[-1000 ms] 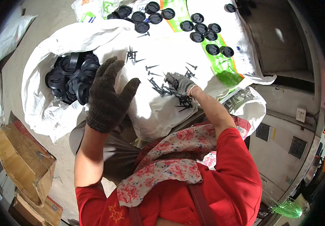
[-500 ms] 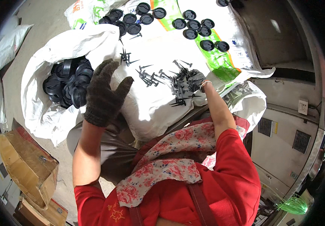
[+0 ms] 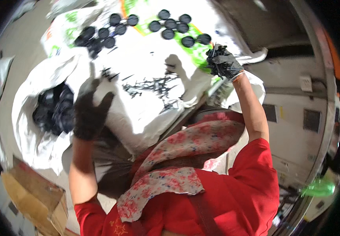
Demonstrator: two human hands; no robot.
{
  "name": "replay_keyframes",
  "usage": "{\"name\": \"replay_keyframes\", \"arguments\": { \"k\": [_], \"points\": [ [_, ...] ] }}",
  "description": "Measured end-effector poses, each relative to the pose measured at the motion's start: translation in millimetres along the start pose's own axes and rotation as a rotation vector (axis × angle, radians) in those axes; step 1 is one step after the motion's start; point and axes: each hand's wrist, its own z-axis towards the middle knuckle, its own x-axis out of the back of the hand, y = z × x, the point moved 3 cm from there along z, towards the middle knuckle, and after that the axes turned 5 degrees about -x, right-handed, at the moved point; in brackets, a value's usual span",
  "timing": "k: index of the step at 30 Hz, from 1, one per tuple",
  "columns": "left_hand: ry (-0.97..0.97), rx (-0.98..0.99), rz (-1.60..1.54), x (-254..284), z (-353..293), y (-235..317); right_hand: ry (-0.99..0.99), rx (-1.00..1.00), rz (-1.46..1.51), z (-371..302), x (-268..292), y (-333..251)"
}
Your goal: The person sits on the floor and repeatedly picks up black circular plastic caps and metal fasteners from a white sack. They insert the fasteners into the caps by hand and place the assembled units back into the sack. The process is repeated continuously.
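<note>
My right hand (image 3: 228, 66), in a dark glove, is closed round a bunch of black plastic spikes (image 3: 216, 59), held above the right edge of the white sack. My left hand (image 3: 91, 112), also gloved, hangs over the left side of the sack with fingers spread and nothing in them. On the white sack (image 3: 138, 114) between my hands lie several loose spikes (image 3: 154, 86) with flat heads, scattered and slightly blurred. Farther off, round black caps (image 3: 170, 24) lie in two clusters on the printed sacking.
An open white sack (image 3: 22, 129) full of black round parts (image 3: 51, 110) stands at my left. A cardboard box (image 3: 36, 196) sits at the lower left. Along the right runs a pale cabinet (image 3: 288, 114) with dark vents. A bright green object (image 3: 319, 188) is at the lower right.
My right hand has gone from the spike pile to the right, carrying a bunch of spikes. Fewer spikes lie on the sack. My left hand stays open, and the whole view has shifted.
</note>
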Motion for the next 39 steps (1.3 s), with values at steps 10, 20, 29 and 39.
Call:
{"name": "replay_keyframes", "arguments": {
  "k": [10, 20, 29, 39],
  "points": [
    [-0.053, 0.064, -0.076, -11.6, 6.1, 32.2, 0.704, -0.072, -0.662, -163.7, 216.6, 71.1],
    [-0.044, -0.05, 0.087, -15.4, 2.5, 26.2, 0.653, 0.096, -1.489, -88.8, 128.4, 28.7],
    [-0.013, 0.028, 0.064, 0.3, -10.1, 11.4, -0.207, -0.332, -1.664, 82.1, -83.4, 116.1],
    [-0.003, 0.082, 0.007, 14.8, -8.3, 2.9, 0.005, -0.463, -1.332, 102.5, -229.9, 219.1]
  ]
}}
